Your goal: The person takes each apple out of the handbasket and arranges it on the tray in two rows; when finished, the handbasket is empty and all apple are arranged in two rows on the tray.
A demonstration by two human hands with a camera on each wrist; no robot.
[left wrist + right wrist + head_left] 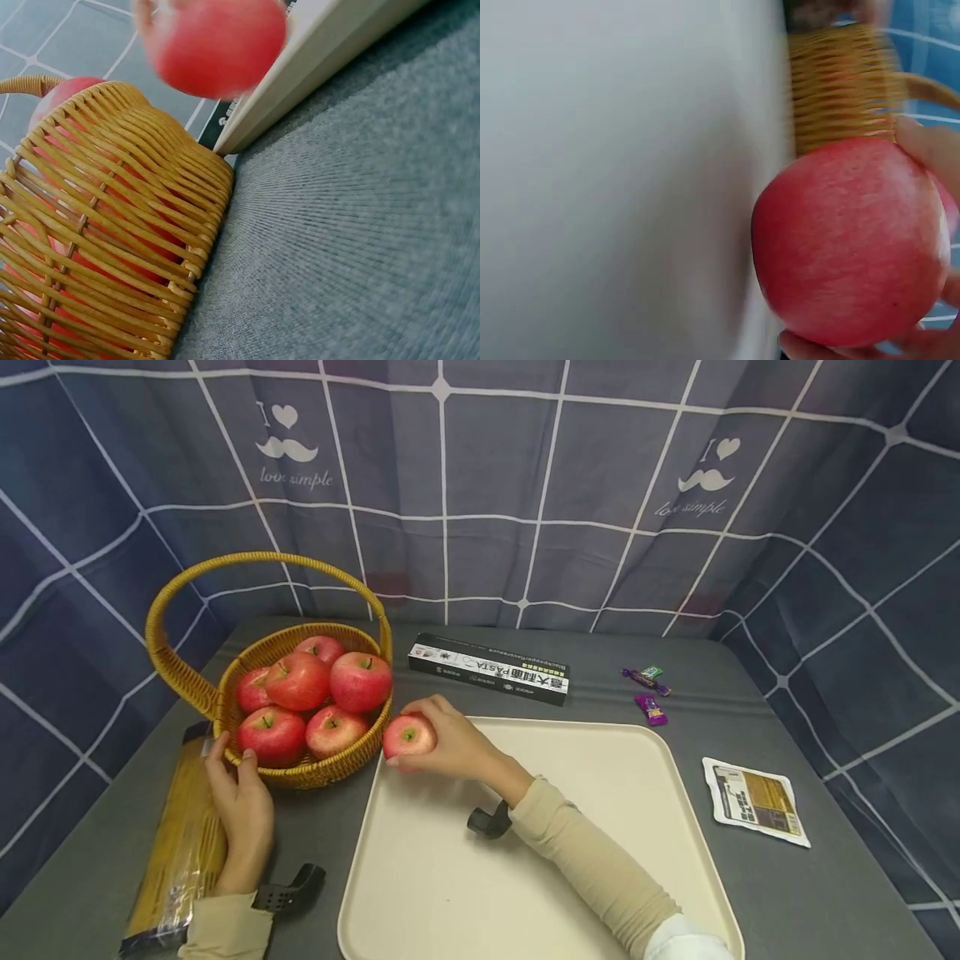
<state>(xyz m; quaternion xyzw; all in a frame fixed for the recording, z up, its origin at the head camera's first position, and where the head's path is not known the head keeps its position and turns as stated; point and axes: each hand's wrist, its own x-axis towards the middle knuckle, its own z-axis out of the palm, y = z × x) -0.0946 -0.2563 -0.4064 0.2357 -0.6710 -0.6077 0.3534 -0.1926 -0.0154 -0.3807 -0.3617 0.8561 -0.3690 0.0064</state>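
My right hand point(450, 739) grips a red apple point(408, 737) between thumb and fingers, above the tray's far left corner. In the right wrist view this apple point(851, 240) fills much of the lower right. The yellow wicker basket point(330, 770), with a tall arched handle, stands at the left with several red apples point(273, 735) inside. My left hand point(246, 806) holds the basket's near left rim, thumb and fingertips at its edge. Woven basket side point(112, 210) dominates the left wrist view, where the left hand is hidden; the held apple point(221, 45) is blurred at the top.
A cream tray point(450, 868) lies before me. Behind it is a black pasta box point(491, 668). Small wrapped candies point(651, 710) and a white-and-brown packet point(756, 800) lie at right. Left of the basket is a long yellow pack point(180, 835). A checked curtain point(480, 560) hangs behind.
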